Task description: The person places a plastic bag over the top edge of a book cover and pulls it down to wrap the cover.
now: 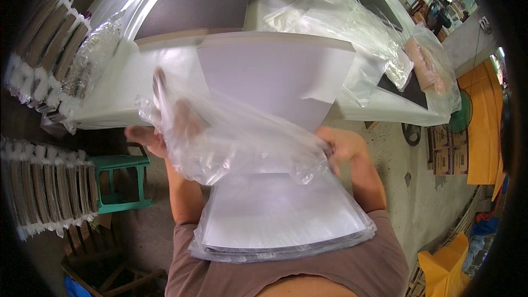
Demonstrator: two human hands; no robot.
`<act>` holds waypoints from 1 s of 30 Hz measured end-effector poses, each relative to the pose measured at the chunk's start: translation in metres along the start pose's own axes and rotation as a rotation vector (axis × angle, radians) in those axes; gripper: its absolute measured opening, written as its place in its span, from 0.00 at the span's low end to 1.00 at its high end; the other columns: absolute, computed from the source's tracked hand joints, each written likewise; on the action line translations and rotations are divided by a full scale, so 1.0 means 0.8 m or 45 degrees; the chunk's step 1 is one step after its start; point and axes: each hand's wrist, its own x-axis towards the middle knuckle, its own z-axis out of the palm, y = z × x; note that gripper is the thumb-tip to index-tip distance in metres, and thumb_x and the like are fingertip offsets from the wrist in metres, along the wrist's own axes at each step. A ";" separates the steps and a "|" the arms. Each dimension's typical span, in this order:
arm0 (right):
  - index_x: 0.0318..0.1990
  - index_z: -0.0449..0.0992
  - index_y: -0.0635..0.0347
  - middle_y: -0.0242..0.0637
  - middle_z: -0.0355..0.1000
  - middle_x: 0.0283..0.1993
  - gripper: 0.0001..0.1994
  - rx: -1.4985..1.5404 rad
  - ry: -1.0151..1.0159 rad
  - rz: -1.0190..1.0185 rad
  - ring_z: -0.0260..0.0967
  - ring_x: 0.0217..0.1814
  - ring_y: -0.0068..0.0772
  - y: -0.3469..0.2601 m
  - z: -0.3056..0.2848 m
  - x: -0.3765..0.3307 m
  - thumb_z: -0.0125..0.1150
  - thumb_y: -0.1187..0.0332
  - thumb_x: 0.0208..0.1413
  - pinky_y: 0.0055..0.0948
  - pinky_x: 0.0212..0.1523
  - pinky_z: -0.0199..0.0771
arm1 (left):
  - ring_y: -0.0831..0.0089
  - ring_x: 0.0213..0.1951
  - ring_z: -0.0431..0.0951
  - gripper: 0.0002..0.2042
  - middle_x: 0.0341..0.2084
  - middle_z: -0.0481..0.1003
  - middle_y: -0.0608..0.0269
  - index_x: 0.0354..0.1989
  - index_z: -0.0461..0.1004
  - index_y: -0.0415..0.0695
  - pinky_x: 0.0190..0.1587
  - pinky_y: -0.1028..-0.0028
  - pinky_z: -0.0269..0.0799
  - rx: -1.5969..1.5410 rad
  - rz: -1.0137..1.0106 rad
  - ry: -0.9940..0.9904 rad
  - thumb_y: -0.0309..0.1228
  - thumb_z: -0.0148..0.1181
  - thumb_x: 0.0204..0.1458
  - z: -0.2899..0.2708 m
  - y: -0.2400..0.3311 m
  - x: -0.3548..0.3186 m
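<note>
A stack of white sheets lies at the front of the table, tilted down toward me. Against my body rests its lower end, or another stack like it, inside a clear plastic bag; the crumpled film hides where the two meet. My left hand is at the film's left side with thumb and fingers spread apart, partly behind the plastic and slightly blurred. On the other side, my right hand has its fingers closed on the bag's edge, beside the stack.
A plastic-covered table holds dark-faced sheet stacks, loose clear bags and a wrapped bundle. Wrapped stacks stand at left near a green stool. Cartons sit on the right.
</note>
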 end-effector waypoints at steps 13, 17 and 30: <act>0.47 0.65 0.64 0.35 0.67 0.37 0.23 0.381 -0.185 0.242 0.63 0.29 0.20 -0.026 0.036 0.029 0.58 0.61 0.45 0.20 0.26 0.66 | 0.72 0.28 0.72 0.22 0.29 0.72 0.58 0.40 0.68 0.39 0.30 0.73 0.69 0.465 -0.692 -1.103 0.40 0.60 0.38 -0.060 -0.016 -0.015; 0.46 0.65 0.65 0.35 0.67 0.37 0.21 0.918 0.531 0.263 0.64 0.30 0.22 -0.049 0.017 0.024 0.57 0.61 0.46 0.21 0.27 0.66 | 0.74 0.26 0.73 0.20 0.27 0.74 0.59 0.38 0.69 0.38 0.29 0.75 0.68 0.551 -0.856 -1.422 0.34 0.65 0.37 -0.085 -0.054 -0.017; 0.43 0.68 0.64 0.35 0.68 0.33 0.17 0.407 0.241 0.599 0.66 0.31 0.25 -0.032 0.040 0.023 0.53 0.63 0.49 0.25 0.31 0.69 | 0.75 0.25 0.68 0.32 0.21 0.68 0.64 0.49 0.61 0.37 0.25 0.77 0.65 0.238 -0.309 0.118 0.45 0.60 0.38 -0.110 -0.032 -0.054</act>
